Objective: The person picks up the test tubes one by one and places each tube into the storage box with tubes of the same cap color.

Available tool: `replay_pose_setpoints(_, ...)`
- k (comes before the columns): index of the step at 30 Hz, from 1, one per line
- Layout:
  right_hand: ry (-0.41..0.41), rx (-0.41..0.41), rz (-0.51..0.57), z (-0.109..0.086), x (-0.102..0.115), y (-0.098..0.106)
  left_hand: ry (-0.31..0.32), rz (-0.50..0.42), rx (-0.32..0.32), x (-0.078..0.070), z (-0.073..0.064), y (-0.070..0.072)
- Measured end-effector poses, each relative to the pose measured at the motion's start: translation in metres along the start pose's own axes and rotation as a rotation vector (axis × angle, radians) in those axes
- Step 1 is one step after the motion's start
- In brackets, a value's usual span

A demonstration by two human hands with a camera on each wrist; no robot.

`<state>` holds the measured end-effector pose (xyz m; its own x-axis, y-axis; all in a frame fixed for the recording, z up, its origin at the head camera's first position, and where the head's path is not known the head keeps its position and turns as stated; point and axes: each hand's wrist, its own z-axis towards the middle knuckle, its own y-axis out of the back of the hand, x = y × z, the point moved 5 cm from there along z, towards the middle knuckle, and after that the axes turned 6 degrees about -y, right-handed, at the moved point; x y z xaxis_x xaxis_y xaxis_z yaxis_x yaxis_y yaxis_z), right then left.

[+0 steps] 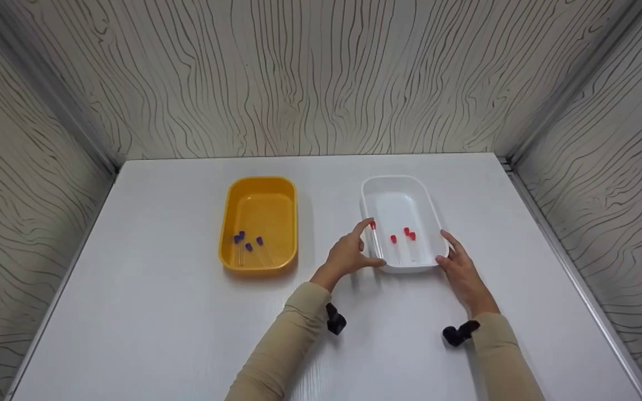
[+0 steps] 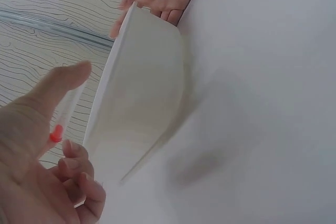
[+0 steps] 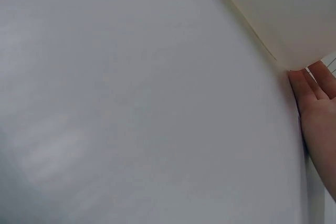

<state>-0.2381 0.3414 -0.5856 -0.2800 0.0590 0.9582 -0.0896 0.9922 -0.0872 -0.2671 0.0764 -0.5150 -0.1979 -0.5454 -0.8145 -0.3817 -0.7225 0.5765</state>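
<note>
Between thumb and index finger, my left hand (image 1: 348, 255) holds a clear test tube (image 1: 377, 245) with a red cap, over the left rim of the white tray (image 1: 402, 206). In the left wrist view its red cap (image 2: 56, 133) lies near the index finger, with the thumb at the other end. My right hand (image 1: 466, 275) grips the near right corner of the tray, thumb on the rim and fingers along the outside. Several red-capped tubes (image 1: 393, 239) lie inside, toward the tray's near end.
To the left stands a yellow tray (image 1: 265, 214) with several blue-capped tubes (image 1: 249, 247) lying in its near half. Both trays rest on a white table (image 1: 154, 289), bounded by wood-patterned panels (image 1: 298, 78) at the back and sides.
</note>
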Motion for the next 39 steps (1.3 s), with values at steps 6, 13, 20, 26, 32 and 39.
replay_pose_setpoints(6,0.016,0.014,0.025,0.0,0.001,-0.002,0.015,0.004,-0.003,0.003,0.005,-0.001)
replay_pose_setpoints(13,0.026,0.015,0.033,0.001,0.002,-0.003,0.034,0.023,-0.003,0.005,0.012,-0.005)
replay_pose_setpoints(20,0.035,0.023,0.031,0.002,0.002,-0.003,0.09,0.028,0.024,0.006,0.015,-0.008)
replay_pose_setpoints(26,0.025,0.024,0.04,0.002,0.002,-0.002,0.132,-0.001,0.045,0.008,0.017,-0.009)
replay_pose_setpoints(32,0.021,0.022,0.032,0.001,0.003,-0.003,0.134,-0.037,0.049,0.013,0.017,-0.011)
replay_pose_setpoints(39,0.02,0.019,0.021,0.002,0.002,-0.003,0.132,-0.047,0.04,0.018,0.017,-0.013)
